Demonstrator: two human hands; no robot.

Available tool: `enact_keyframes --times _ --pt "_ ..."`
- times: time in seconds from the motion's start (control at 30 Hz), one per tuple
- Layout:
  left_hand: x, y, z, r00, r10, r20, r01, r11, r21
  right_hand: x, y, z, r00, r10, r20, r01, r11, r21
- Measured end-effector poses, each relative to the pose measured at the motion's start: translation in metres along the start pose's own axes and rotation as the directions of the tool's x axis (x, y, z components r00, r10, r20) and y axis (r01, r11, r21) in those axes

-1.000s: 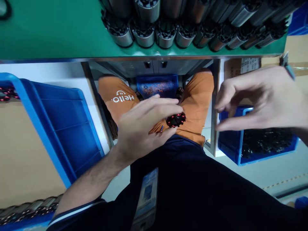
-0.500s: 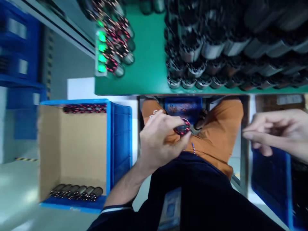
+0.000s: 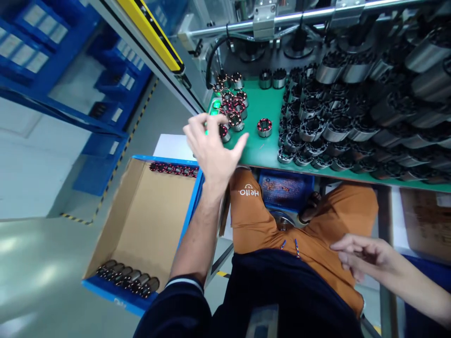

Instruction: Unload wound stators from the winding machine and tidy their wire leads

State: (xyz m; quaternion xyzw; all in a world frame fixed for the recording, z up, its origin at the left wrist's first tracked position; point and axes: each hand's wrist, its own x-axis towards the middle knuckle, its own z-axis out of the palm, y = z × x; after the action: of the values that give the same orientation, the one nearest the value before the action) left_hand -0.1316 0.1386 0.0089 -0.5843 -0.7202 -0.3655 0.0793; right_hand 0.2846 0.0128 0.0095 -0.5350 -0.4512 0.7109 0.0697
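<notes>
My left hand (image 3: 214,150) is raised over the left end of the green bench top, fingers spread and nothing in them. Below and beyond it stands a cluster of motor stators wound with copper wire (image 3: 235,121), showing red rings; the hand covers part of this cluster. A single wound stator (image 3: 264,127) stands upright, apart from the others, to the right of my left hand. My right hand (image 3: 368,258) hovers over my right thigh, its fingers loosely bent and slightly apart, with nothing visible in it.
Rows of bare stator cores (image 3: 326,127) crowd the bench's right side. A cardboard-lined blue crate (image 3: 155,216) at left holds rows of stators along two edges. Under the bench is a blue tray (image 3: 287,191). A yellow bar (image 3: 151,33) and metal rail (image 3: 317,16) rise behind.
The wound stator has left my left hand and stands on the bench. That hand has moved up and left, opening. The view has tilted, showing more of the bench's back.
</notes>
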Motion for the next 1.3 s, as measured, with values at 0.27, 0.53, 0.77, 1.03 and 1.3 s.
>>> enact_keyframes --times 0.27,0.53,0.77,1.03,1.3 --pt "-0.014 -0.022 -0.022 0.996 0.058 0.066 -0.047 0.986 -0.162 0.009 -0.015 0.021 0.989 -0.144 -0.032 0.142 0.989 -0.05" --pt "-0.112 0.097 -0.07 0.867 0.284 0.409 0.181 0.585 -0.79 0.017 -0.083 0.058 0.862 -0.504 -0.046 0.506 0.855 0.112" --pt "-0.127 0.095 -0.074 0.829 0.32 0.459 0.081 0.744 -0.664 0.006 -0.087 0.041 0.892 -0.437 -0.12 0.451 0.879 0.156" --pt "-0.14 0.07 -0.032 0.782 0.354 0.513 0.026 0.804 -0.595 0.003 -0.08 0.023 0.829 -0.535 -0.162 0.559 0.802 0.21" --pt "-0.127 0.111 -0.04 0.868 0.157 0.471 0.362 0.448 -0.817 0.012 -0.079 0.035 0.828 -0.5 -0.253 0.527 0.848 0.049"
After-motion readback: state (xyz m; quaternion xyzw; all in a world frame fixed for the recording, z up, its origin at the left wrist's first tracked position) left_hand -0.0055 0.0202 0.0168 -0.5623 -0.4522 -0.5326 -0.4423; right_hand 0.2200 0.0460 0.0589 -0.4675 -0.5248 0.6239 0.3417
